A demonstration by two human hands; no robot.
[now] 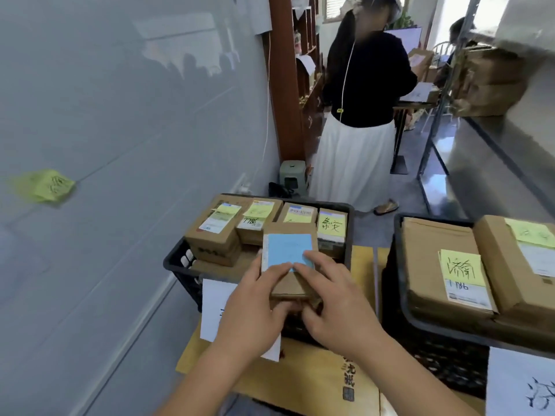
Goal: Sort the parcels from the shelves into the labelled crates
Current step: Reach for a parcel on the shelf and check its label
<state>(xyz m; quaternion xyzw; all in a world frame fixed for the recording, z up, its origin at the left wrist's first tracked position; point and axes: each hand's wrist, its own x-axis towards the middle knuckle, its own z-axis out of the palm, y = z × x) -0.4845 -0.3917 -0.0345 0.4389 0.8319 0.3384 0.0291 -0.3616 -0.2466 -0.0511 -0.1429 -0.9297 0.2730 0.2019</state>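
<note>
Gripping small brown cardboard parcel with blue note: left hand, right hand curled round near end, long axis pointing away over black plastic crate.

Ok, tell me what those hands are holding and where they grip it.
Both hands hold one small cardboard parcel with a blue note at its near end: left hand at the left corner, right hand at the right.

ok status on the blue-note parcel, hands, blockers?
Left hand and right hand both grip blue-note parcel. Held over left crate, already crowded with parcels. No blockers.
</note>
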